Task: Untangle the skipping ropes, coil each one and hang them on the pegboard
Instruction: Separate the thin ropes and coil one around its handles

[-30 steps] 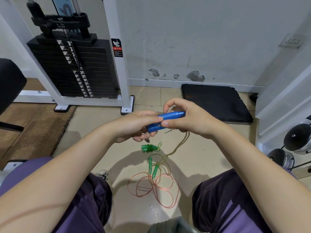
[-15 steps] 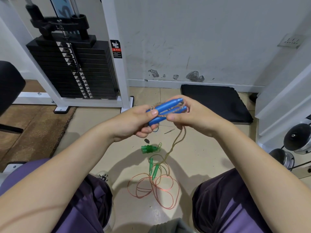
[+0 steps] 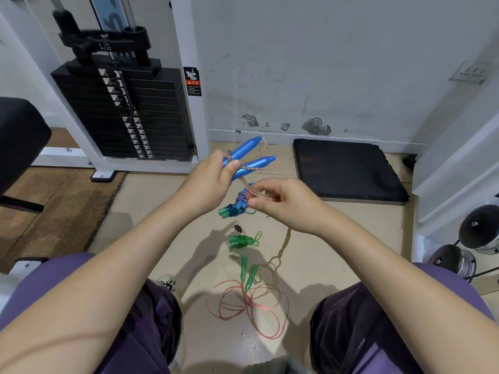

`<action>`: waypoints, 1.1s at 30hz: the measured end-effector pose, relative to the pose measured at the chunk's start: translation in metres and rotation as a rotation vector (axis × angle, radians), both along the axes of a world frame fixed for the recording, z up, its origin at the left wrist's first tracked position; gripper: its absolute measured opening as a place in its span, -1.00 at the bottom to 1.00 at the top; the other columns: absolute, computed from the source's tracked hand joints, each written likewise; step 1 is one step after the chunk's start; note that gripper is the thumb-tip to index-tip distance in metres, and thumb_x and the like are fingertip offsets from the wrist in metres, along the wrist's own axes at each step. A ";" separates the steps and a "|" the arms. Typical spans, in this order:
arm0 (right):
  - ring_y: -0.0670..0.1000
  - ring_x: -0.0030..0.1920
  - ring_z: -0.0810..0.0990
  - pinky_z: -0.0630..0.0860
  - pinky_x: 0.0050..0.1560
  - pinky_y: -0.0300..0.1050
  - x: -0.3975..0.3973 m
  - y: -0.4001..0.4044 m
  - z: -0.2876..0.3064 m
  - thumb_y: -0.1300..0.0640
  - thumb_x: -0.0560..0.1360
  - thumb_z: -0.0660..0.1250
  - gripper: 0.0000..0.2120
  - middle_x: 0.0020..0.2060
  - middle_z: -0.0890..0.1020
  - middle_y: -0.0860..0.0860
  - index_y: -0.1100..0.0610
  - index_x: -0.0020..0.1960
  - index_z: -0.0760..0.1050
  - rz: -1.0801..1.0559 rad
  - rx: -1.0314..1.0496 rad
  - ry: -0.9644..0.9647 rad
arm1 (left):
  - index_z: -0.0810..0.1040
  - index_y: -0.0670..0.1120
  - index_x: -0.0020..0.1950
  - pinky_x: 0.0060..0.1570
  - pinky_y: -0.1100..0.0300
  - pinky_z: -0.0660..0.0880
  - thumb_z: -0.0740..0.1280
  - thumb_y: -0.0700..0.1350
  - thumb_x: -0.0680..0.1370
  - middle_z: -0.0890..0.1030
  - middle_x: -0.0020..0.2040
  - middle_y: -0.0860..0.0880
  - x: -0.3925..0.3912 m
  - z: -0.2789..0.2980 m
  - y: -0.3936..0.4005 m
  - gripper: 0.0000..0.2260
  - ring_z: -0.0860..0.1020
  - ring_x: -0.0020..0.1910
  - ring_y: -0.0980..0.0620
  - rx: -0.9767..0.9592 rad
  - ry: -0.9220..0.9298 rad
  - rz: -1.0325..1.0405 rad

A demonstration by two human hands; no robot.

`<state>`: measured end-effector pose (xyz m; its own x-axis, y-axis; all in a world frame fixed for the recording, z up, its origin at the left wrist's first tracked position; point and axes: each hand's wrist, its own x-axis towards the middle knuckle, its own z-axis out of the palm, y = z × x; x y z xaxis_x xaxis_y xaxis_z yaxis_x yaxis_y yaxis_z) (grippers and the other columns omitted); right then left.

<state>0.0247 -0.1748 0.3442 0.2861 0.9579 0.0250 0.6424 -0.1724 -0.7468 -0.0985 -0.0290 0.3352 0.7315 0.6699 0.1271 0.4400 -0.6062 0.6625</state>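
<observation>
While the left hand grips both blue handles, the right hand pinches their cord; one green-handled rope lies uncoiled on the floor; nothing hung; pegboard unseen.

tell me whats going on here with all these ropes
A seated person is sorting skipping ropes. The left hand grips a pair of blue handles, and the right hand pinches the speckled cord that runs from them. On the floor lie a small blue and green bundle, a green bundle, and a loose orange rope with green handles, not yet coiled.
</observation>
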 end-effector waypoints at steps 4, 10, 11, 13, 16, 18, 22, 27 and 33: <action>-0.11 -0.40 0.34 0.29 -0.32 -0.15 0.008 -0.006 0.008 0.05 0.52 0.41 -0.81 -0.40 0.46 -0.04 0.14 -0.18 0.59 -0.032 0.019 -0.091 | 0.30 -0.04 -0.15 -0.22 0.02 0.30 0.15 0.06 0.68 0.53 -0.14 -0.10 0.000 -0.002 0.001 -0.73 0.43 -0.20 -0.08 -0.004 0.155 -0.068; -0.08 -0.12 0.43 0.32 -0.12 -0.31 0.017 -0.008 0.010 0.08 0.49 0.45 -0.85 -0.18 0.48 -0.07 0.14 -0.20 0.60 -0.068 0.163 -0.216 | 0.40 0.04 -0.13 -0.38 0.24 0.30 0.23 0.01 0.66 0.51 -0.30 0.06 -0.002 -0.003 -0.014 -0.83 0.42 -0.43 0.22 -0.096 0.183 -0.337; -0.07 -0.07 0.40 0.30 -0.09 -0.31 0.018 -0.008 0.009 0.08 0.50 0.43 -0.84 -0.15 0.48 -0.06 0.16 -0.19 0.59 -0.077 0.175 -0.254 | 0.43 -0.02 -0.08 -0.42 0.29 0.30 0.23 -0.01 0.66 0.50 -0.32 0.06 -0.001 -0.003 -0.018 -0.85 0.41 -0.48 0.24 -0.135 0.172 -0.376; -0.04 -0.08 0.36 0.30 -0.09 -0.25 0.019 -0.007 0.007 0.08 0.54 0.37 -0.80 -0.17 0.49 -0.04 0.18 -0.18 0.54 -0.069 0.197 -0.306 | 0.46 -0.10 0.01 -0.46 0.34 0.32 0.21 -0.03 0.67 0.48 -0.34 0.02 -0.001 -0.002 -0.022 -0.84 0.37 -0.53 0.20 -0.281 0.146 -0.434; -0.02 -0.25 0.39 0.35 -0.22 -0.05 0.015 -0.007 0.004 0.03 0.60 0.28 -0.77 -0.34 0.47 -0.08 0.16 -0.16 0.44 -0.059 0.155 -0.300 | 0.48 -0.02 0.05 -0.46 0.28 0.34 0.17 -0.04 0.69 0.43 -0.33 -0.02 -0.004 0.004 -0.023 -0.88 0.31 -0.48 0.11 -0.552 0.110 -0.510; -0.03 -0.34 0.41 0.38 -0.29 0.02 0.014 -0.008 0.003 -0.03 0.61 0.24 -0.75 -0.41 0.46 -0.05 0.12 -0.14 0.41 -0.072 0.110 -0.287 | 0.48 0.04 0.04 -0.43 0.25 0.34 0.16 -0.05 0.70 0.42 -0.31 -0.03 -0.007 0.007 -0.023 -0.88 0.30 -0.45 0.10 -0.614 0.108 -0.556; -0.01 -0.36 0.41 0.43 -0.27 0.04 0.015 -0.008 0.003 -0.05 0.57 0.31 -0.73 -0.42 0.50 0.03 0.13 -0.18 0.48 -0.099 0.121 -0.183 | 0.44 -0.04 0.11 -0.40 0.22 0.33 0.12 -0.07 0.71 0.41 -0.28 -0.06 -0.008 0.006 -0.026 -0.87 0.30 -0.44 0.12 -0.639 0.131 -0.590; -0.01 -0.42 0.37 0.38 -0.34 0.02 0.010 -0.006 0.004 -0.06 0.53 0.37 -0.67 -0.48 0.47 0.04 0.18 -0.24 0.51 -0.170 0.208 -0.196 | 0.45 0.07 0.04 -0.42 0.21 0.28 0.11 -0.02 0.71 0.40 -0.28 -0.06 -0.010 0.008 -0.028 -0.85 0.26 -0.44 0.09 -0.740 0.112 -0.572; 0.06 -0.42 0.43 0.42 -0.36 0.05 0.004 -0.005 0.001 -0.04 0.53 0.38 -0.67 -0.48 0.51 0.06 0.21 -0.23 0.54 -0.207 0.270 -0.239 | 0.46 0.03 0.02 -0.50 0.23 0.28 0.19 0.07 0.68 0.42 -0.35 0.00 -0.013 0.010 -0.027 -0.85 0.27 -0.48 0.08 -0.713 0.142 -0.603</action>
<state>0.0284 -0.1794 0.3456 0.4275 0.8309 0.3562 0.7753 -0.1343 -0.6171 -0.1116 -0.0557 0.3455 0.9571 0.0587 -0.2837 0.2895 -0.2308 0.9289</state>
